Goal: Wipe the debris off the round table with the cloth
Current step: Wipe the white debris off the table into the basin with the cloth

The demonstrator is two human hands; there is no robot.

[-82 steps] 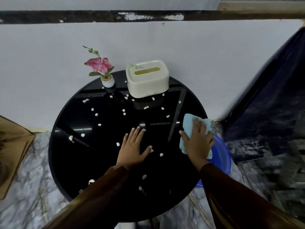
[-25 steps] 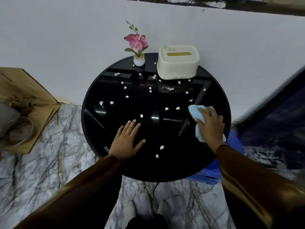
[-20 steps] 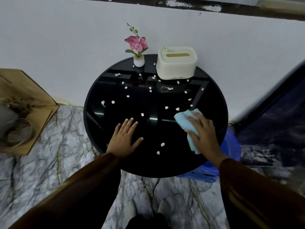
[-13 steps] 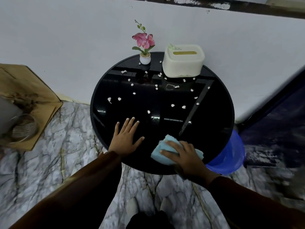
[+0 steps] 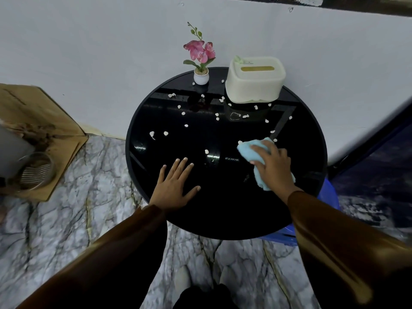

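Observation:
The round black glossy table (image 5: 223, 219) stands against a white wall. Several small white bits of debris (image 5: 186, 125) lie scattered over its far half; the near half shows none. My right hand (image 5: 273, 169) presses a light blue cloth (image 5: 250, 150) flat on the table's right middle, right beside a few bits. My left hand (image 5: 175, 186) rests flat on the near left of the table, fingers spread, holding nothing.
A cream tissue box (image 5: 255, 79) and a small white pot with a pink flower (image 5: 201, 61) stand at the table's far edge. A blue basin (image 5: 330, 197) sits on the floor under the right rim. Cardboard (image 5: 40, 121) and a metal strainer (image 5: 35, 170) lie at left.
My right hand swept the cloth down to the near edge, clearing the bits there, then moved back up to the right middle. My left hand stayed put.

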